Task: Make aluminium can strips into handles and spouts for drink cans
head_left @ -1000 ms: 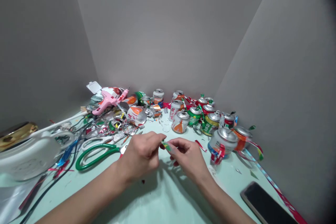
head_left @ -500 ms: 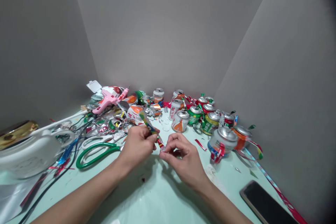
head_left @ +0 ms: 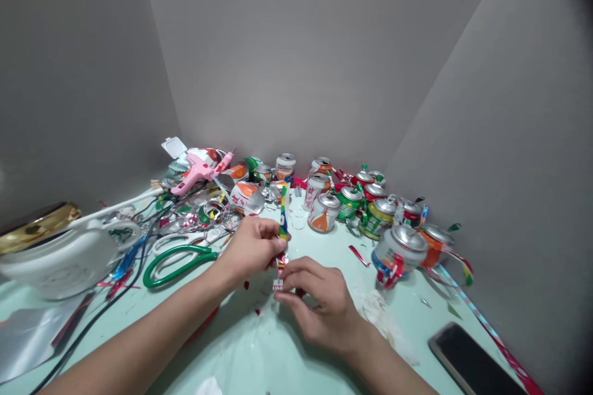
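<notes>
Fingers (head_left: 273, 241) of my left hand (head_left: 252, 250) pinch the middle of a thin strip (head_left: 283, 222) cut from a can, and I hold it standing straight up. My right hand (head_left: 319, 305) sits just below, at about 5 o'clock from the left hand, and its fingers press together on the bottom end of the strip. The strip has many colors, green and yellow near the top and red and white near the bottom. I hold it a little above the pale green table (head_left: 259, 358), close to the middle of what I see. At 9 o'clock from my left hand lie scissors (head_left: 178, 259) with green handles, flat on the table. At 11 o'clock, farther back, a pink glue gun (head_left: 199, 170) rests on a messy pile of shiny can scraps (head_left: 208, 213). At 1 o'clock stands a group of little cans (head_left: 352, 203), some red, some green, some orange and white. A dark phone (head_left: 470, 361) lies flat at 4 o'clock, near the table's edge. A white round thing (head_left: 60, 259) sits far over at 9 o'clock, but I cannot tell what it is.
</notes>
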`<state>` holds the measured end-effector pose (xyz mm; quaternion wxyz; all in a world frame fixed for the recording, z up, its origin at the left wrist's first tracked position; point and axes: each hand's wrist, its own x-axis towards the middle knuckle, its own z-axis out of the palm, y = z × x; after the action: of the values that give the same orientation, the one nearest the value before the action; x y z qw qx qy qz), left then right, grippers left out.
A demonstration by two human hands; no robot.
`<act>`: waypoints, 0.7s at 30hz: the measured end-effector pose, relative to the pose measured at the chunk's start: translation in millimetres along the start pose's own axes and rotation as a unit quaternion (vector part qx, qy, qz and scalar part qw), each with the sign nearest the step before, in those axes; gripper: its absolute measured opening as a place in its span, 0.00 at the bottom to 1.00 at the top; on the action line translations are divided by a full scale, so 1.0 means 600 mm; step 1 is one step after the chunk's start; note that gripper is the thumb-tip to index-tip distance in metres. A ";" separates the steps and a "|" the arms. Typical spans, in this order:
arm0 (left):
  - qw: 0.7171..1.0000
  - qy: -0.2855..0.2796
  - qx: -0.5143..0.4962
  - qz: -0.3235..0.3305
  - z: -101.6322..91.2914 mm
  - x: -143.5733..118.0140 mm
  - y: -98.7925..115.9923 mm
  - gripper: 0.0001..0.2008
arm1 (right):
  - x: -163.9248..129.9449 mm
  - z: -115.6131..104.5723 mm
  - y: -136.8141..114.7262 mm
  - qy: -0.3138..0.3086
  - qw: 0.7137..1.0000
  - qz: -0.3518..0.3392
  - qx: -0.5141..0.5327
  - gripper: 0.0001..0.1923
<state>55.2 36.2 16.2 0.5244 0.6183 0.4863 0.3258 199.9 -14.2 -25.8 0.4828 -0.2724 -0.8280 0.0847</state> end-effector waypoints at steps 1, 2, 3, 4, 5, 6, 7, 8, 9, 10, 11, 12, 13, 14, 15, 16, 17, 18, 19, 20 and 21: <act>0.999 0.030 0.020 0.030 -0.001 0.000 0.000 0.10 | -0.002 0.003 0.004 0.003 1.000 0.030 0.001 0.02; 0.996 0.053 0.040 0.055 -0.002 -0.001 -0.001 0.11 | -0.003 0.005 0.006 0.008 0.998 0.055 0.001 0.02; 0.993 0.071 0.060 0.077 -0.003 -0.002 -0.002 0.11 | -0.002 0.007 0.006 0.015 0.996 0.083 0.004 0.02; 0.989 0.085 0.078 0.096 -0.003 -0.003 -0.002 0.12 | -0.001 0.009 0.005 0.023 0.992 0.120 0.012 0.02; 0.985 0.094 0.093 0.113 -0.002 -0.005 -0.003 0.12 | 0.001 0.010 0.003 0.029 0.985 0.167 0.026 0.01; 0.981 0.101 0.106 0.128 0.000 -0.008 -0.004 0.12 | 0.004 0.011 0.001 0.030 0.974 0.219 0.045 0.02; 0.977 0.107 0.117 0.141 0.002 -0.011 -0.004 0.12 | 0.007 0.012 -0.001 0.026 0.960 0.269 0.069 0.02; 0.974 0.111 0.125 0.151 0.004 -0.014 -0.004 0.12 | 0.009 0.013 -0.002 0.020 0.946 0.310 0.092 0.02; 0.972 0.115 0.130 0.159 0.006 -0.016 -0.004 0.12 | 0.010 0.013 -0.002 0.014 0.934 0.339 0.111 0.02; 0.971 0.118 0.131 0.162 0.008 -0.018 -0.004 0.12 | 0.011 0.014 -0.002 0.007 0.927 0.354 0.123 0.02; 0.971 0.122 0.128 0.161 0.008 -0.019 -0.003 0.11 | 0.010 0.015 -0.001 0.002 0.927 0.353 0.125 0.02; 0.972 0.127 0.122 0.155 0.008 -0.018 -0.002 0.12 | 0.008 0.016 0.001 -0.001 0.934 0.337 0.116 0.03; 0.974 0.133 0.111 0.145 0.006 -0.016 -0.001 0.12 | 0.007 0.016 0.001 -0.002 0.948 0.303 0.096 0.03; 0.978 0.136 0.096 0.128 0.004 -0.014 0.000 0.12 | 0.004 0.015 0.002 -0.002 0.966 0.250 0.067 0.04; 0.982 0.136 0.078 0.105 0.001 -0.010 0.000 0.12 | 0.003 0.013 0.000 -0.003 0.984 0.177 0.027 0.06; 0.987 0.130 0.056 0.076 -0.001 -0.006 0.001 0.12 | 0.002 0.010 -0.002 -0.002 0.996 0.090 -0.020 0.07; 0.992 0.118 0.032 0.043 -0.004 -0.002 0.001 0.11 | 0.002 0.005 -0.007 -0.001 0.998 0.002 -0.069 0.09; 0.995 0.099 0.005 0.007 -0.005 0.001 0.002 0.11 | 0.003 -0.001 -0.012 0.000 0.991 -0.075 -0.111 0.10; 0.996 0.078 -0.020 -0.026 -0.005 0.004 0.001 0.10 | 0.005 -0.008 -0.019 -0.001 0.980 -0.136 -0.145 0.11; 0.996 0.057 -0.045 -0.055 -0.004 0.006 0.001 0.10 | 0.008 -0.015 -0.026 -0.006 0.971 -0.172 -0.165 0.11; 0.994 0.040 -0.067 -0.076 -0.002 0.007 0.000 0.10 | 0.010 -0.022 -0.032 -0.014 0.966 -0.193 -0.172 0.12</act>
<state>55.4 40.7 15.8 0.5681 0.5292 0.5298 0.3413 201.5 -28.4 -6.8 0.4241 -0.1852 -0.8738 -0.1497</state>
